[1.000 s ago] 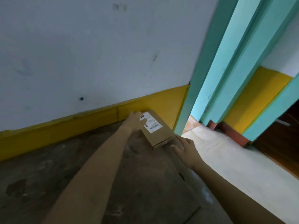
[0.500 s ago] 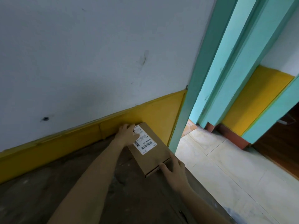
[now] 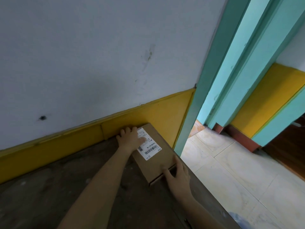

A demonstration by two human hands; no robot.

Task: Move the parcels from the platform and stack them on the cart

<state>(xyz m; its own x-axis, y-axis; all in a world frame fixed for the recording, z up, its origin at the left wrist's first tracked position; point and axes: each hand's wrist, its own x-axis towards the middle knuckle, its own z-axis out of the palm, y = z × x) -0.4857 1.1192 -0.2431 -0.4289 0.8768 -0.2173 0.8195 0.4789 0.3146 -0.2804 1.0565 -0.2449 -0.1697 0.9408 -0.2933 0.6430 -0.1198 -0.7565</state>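
A flat brown cardboard parcel (image 3: 156, 160) with a white barcode label lies on the dark platform (image 3: 66, 187), in the corner by the yellow skirting. My left hand (image 3: 131, 138) grips its far left corner, thumb lying on the label. My right hand (image 3: 177, 175) holds the near right corner, fingers over the top edge. The parcel seems to rest on the platform still. No cart is in view.
A white wall with a yellow skirting (image 3: 148, 116) runs close behind the parcel. A teal door frame (image 3: 198, 104) stands just right of it. The platform's right edge drops to a pale tiled floor (image 3: 231, 171).
My right hand has moved in from beside the parcel and taken hold of its near corner. The left hand has stayed on the far corner. The view has drawn closer.
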